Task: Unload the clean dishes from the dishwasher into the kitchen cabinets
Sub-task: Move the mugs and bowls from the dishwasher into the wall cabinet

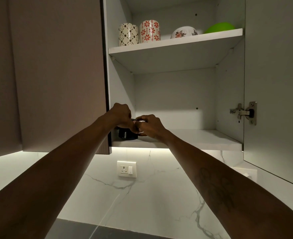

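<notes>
Left hand (120, 116) and right hand (150, 125), fingers curled, grip a thin metal utensil (134, 119) above the dark cup (127, 134) on the lower cabinet shelf (202, 140).

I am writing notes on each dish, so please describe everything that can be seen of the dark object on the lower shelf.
The dark object is black and looks glossy, with a rounded lower body; it could be a mug or small pot, but I cannot tell. It stands at the front left corner of the lower shelf, beside the cabinet's left wall. The left hand covers its top, and the right hand is close on its right. Its rim is hidden.
</notes>
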Tool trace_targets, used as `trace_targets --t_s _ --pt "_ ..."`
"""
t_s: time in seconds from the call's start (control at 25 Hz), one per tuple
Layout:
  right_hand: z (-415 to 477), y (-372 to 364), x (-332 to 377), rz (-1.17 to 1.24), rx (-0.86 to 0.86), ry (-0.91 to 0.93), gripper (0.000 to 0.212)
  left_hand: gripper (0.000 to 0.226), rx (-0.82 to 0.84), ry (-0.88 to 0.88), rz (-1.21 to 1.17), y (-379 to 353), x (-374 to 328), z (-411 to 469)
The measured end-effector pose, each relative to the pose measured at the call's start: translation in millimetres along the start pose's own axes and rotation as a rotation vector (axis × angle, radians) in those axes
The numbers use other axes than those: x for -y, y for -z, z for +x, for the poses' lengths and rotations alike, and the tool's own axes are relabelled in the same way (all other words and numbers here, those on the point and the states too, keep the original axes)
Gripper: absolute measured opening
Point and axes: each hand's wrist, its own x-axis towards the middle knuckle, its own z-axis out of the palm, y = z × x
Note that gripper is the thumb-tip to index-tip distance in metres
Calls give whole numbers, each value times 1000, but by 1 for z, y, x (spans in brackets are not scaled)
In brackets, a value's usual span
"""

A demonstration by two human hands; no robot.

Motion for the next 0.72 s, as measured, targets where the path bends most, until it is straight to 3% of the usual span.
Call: trace_targets --t_s 0.2,0.44,0.72 --pt "-5 -2 -4 -327 87 5 53 69 20 -13 114 -7 -8 -9" --pt "-23 -4 -4 -452 77 33 59 74 -44 -23 118 -22 -8 -28" --pt "-89 16 9 -569 -34 100 67 83 -186 -152 61 -16 -22 -78"
